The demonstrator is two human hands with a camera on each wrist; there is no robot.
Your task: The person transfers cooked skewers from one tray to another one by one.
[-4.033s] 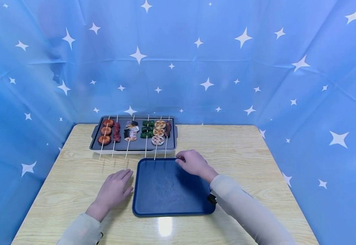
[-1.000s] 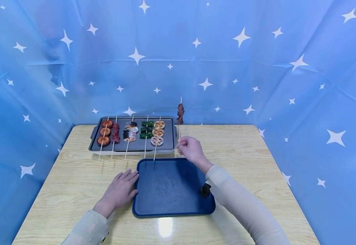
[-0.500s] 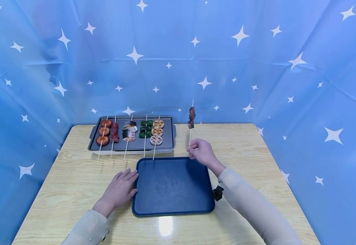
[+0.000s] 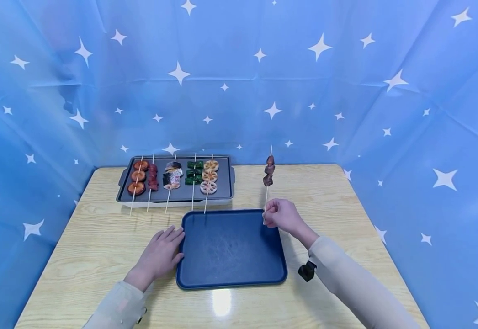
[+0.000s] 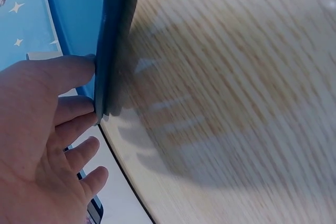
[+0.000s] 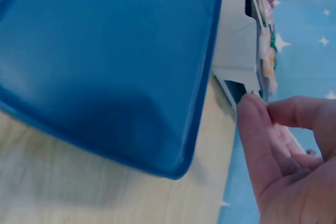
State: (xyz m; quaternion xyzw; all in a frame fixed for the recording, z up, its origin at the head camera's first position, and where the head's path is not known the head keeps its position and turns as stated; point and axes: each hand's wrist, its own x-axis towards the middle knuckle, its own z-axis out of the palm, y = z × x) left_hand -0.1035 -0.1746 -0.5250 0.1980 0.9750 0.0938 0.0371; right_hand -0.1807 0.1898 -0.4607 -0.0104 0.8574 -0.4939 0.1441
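In the head view, my right hand [image 4: 285, 215] pinches the lower stick of a meat skewer [image 4: 269, 171], which stands nearly upright with dark brown chunks on top. The hand is above the far right corner of a dark blue tray [image 4: 231, 249]. In the right wrist view, thumb and fingertips meet on the stick's end, beside the tray's corner. My left hand [image 4: 158, 256] lies at the tray's left edge. In the left wrist view, its thumb and two fingertips [image 5: 84, 72] touch the tray's rim [image 5: 105, 51], the fingers loosely extended.
A grill pan [image 4: 222, 196] stands behind the tray on the wooden table [image 4: 325, 196]. On it lie a mushroom skewer [image 4: 138, 176], a red meat skewer [image 4: 152, 178], a fish skewer [image 4: 173, 176], a green vegetable skewer [image 4: 194, 173] and a lotus root skewer [image 4: 209, 176]. A starry blue cloth [image 4: 239, 91] surrounds the table.
My right hand has taken the brown meat skewer off the pan's right end, lifted it, then carried it right and lower. My left hand has moved slightly right, against the tray's edge.
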